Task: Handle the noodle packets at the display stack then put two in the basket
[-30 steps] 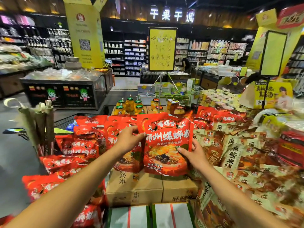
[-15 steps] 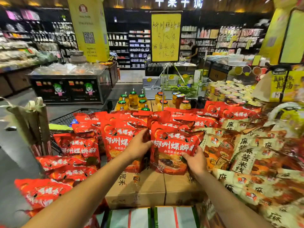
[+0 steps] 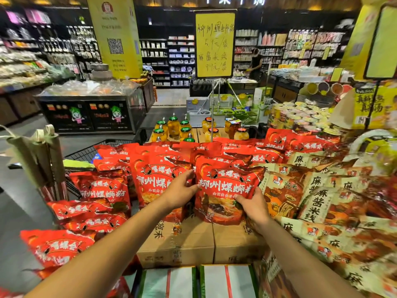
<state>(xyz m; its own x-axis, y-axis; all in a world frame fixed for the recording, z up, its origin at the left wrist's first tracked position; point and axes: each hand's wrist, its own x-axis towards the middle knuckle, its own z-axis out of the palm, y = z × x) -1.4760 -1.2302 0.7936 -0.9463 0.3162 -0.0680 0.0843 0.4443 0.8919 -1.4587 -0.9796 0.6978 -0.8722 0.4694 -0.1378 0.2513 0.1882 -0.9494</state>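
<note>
- Left hand and right hand are gripping one red noodle packet by its left edge and lower right corner, holding it upright, probably squaring it with the row.
- Packet is standing on the cardboard cartons, beside a matching packet at its left.
- Fingers behind the packet are hidden; lower print is being covered by the right thumb.

Red bag: 柳州螺蛳粉; beige bag: 麻酱米线.
</note>
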